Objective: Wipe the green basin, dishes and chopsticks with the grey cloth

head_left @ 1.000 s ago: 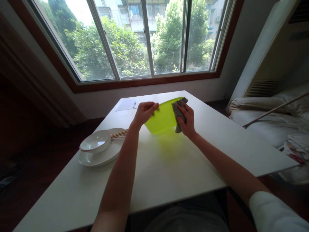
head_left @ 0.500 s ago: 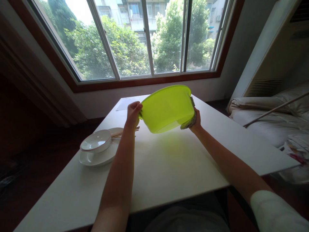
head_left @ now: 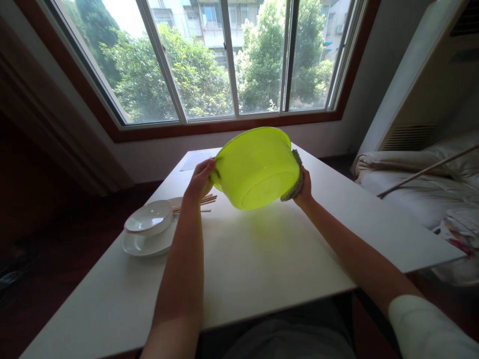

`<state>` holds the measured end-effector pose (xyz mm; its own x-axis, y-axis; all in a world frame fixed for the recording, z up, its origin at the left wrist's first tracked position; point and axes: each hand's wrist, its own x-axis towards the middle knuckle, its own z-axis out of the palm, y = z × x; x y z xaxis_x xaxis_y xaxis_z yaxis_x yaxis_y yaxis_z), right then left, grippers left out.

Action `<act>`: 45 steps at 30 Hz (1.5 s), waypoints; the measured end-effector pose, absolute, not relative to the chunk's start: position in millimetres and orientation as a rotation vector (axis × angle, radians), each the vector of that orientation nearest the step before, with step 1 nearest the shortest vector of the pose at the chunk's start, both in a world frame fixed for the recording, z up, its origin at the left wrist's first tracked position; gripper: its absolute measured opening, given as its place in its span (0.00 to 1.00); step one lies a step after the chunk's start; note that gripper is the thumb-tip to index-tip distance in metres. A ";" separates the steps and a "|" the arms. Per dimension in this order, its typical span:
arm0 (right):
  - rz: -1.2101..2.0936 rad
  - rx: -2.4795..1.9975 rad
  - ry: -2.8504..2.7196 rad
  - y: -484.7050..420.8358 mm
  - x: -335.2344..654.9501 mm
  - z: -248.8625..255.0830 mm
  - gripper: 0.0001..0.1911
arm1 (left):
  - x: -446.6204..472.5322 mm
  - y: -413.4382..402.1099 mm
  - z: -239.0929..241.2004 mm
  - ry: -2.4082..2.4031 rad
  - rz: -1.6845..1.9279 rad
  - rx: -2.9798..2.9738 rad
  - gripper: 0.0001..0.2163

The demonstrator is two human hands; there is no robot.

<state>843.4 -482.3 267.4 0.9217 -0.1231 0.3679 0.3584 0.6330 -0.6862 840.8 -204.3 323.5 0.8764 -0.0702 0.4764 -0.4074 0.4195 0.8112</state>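
A lime-green plastic basin (head_left: 256,167) is held up above the white table (head_left: 269,249), tipped so its underside faces me. My left hand (head_left: 200,180) grips the basin's left rim. My right hand (head_left: 304,185) presses a grey cloth (head_left: 295,180) against the basin's right side, its fingers mostly hidden behind the basin.
At the table's left stand a white bowl (head_left: 147,219) on a white plate (head_left: 149,244), with wooden chopsticks (head_left: 204,200) beside them. A sheet of paper (head_left: 194,160) lies at the far edge. White bedding (head_left: 419,184) is piled to the right, under a wide window (head_left: 224,60).
The basin has been lifted from near the table and tipped over, so its base now faces me. My right hand with the cloth moved from the rim to the outer right side.
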 end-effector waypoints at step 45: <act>-1.283 -2.296 -0.731 -403.2 772.1 318.1 0.24 | 864.9 -214.3 295.7 -0.414 0.223 1.117 0.11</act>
<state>772.1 -403.2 318.1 0.4393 0.2435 0.8647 0.6200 -0.7788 -0.0956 864.9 -214.3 295.7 0.9024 -0.0318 0.4297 -0.3765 0.4266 0.8224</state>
